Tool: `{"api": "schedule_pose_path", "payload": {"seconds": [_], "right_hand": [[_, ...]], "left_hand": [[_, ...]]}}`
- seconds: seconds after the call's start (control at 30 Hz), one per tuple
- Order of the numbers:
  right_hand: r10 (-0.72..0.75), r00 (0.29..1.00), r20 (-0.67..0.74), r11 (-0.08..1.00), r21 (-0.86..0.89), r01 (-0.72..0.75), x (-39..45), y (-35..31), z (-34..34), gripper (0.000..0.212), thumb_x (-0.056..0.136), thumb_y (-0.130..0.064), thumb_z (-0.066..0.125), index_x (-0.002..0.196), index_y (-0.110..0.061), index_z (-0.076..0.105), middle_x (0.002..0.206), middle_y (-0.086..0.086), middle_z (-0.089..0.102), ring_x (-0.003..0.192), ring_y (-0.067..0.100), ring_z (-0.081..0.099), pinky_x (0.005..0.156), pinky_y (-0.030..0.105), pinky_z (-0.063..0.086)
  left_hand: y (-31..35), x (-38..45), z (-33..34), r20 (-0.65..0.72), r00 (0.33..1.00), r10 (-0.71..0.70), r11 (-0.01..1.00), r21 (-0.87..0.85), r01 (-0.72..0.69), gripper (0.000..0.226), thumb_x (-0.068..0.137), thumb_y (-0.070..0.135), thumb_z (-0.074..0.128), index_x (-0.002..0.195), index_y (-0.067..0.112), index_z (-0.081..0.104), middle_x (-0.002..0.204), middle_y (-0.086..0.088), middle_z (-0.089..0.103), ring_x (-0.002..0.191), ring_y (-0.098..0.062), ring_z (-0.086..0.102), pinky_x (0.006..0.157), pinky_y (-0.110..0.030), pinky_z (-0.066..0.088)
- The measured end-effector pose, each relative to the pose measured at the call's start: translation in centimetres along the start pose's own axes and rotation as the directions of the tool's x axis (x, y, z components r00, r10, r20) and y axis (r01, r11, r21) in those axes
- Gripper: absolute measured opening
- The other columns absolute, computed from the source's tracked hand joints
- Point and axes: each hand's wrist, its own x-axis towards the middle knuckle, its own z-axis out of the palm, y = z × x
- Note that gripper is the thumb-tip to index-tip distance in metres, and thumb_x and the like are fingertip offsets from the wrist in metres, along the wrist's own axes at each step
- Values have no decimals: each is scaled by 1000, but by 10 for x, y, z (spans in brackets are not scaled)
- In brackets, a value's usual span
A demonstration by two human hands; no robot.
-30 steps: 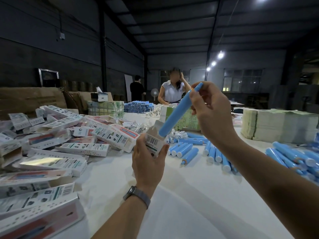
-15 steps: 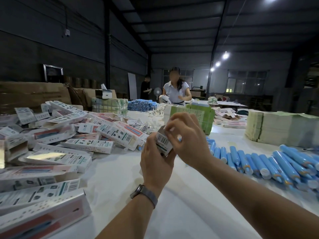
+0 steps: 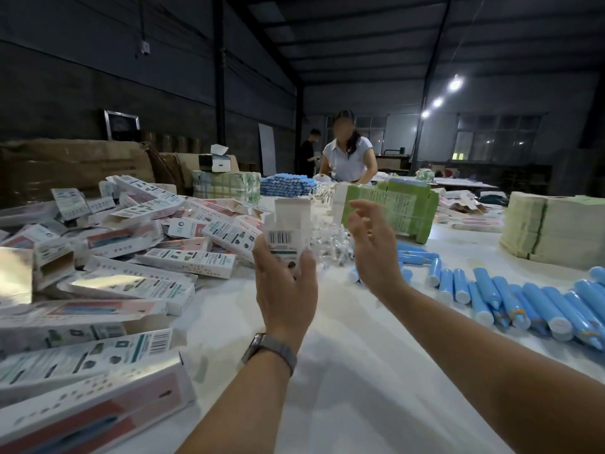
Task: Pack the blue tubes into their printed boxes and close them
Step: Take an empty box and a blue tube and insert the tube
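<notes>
Currently, a person's left hand holds one printed box upright above a white table, fingers and thumb wrapped around its lower half. Its top flaps stand open, so this box is not yet closed; whether a tube sits inside cannot be seen. The right hand hovers just beside the box with fingers loosely spread, gripping nothing and not touching it.

The box is white card with a barcode on the side facing the camera and green print below it.

Much work seems left. To the right, many loose blue tubes lie in rows on the table, each pale blue with a white cap. To the left lies a large heap of printed boxes; several show open ends, and how many hold tubes cannot be told.
</notes>
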Motion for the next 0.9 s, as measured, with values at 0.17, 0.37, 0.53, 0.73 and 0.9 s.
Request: {"api": "schedule_pose_path", "payload": {"seconds": [0.17,0.37,0.53,0.73,0.9], "right_hand": [[426,812,399,724,-689,-41,14,73,29,47,92,-11,51,137,-25,51,133,6,54,124,29,47,102,45,42],[554,589,588,565,-786,253,29,107,68,43,94,-20,50,135,-32,54,138,1,56,123,25,50,100,44,46],[432,648,627,634,-722,276,24,116,84,7,93,-24,58,88,-26,64,100,1,68,83,17,57,73,30,49],[138,908,395,874,-481,77,25,80,58,21,96,-14,58,116,-20,59,85,-7,64,76,20,63,68,34,51],[93,992,81,986,130,-104,33,-7,11,36,91,-6,66,110,-33,51,77,0,72,64,12,67,56,20,52]], "left_hand": [[-10,1,-1,-1,996,86,996,36,-86,60,92,32,50,144,10,29,136,-9,50,118,-32,54,91,-51,51],[-19,5,9,27,998,50,997,57,-51,56,99,24,58,146,16,27,145,-7,46,129,-27,51,99,-48,51],[-27,9,7,34,997,68,994,82,-70,58,99,28,58,146,19,26,144,-8,46,127,-27,52,97,-47,53],[-31,9,3,60,993,100,989,105,-106,61,98,26,60,146,18,23,146,-10,43,130,-32,49,97,-50,52],[-25,10,1,62,995,77,996,47,-80,60,96,25,63,143,21,25,142,-10,45,121,-30,55,90,-49,56]]}}
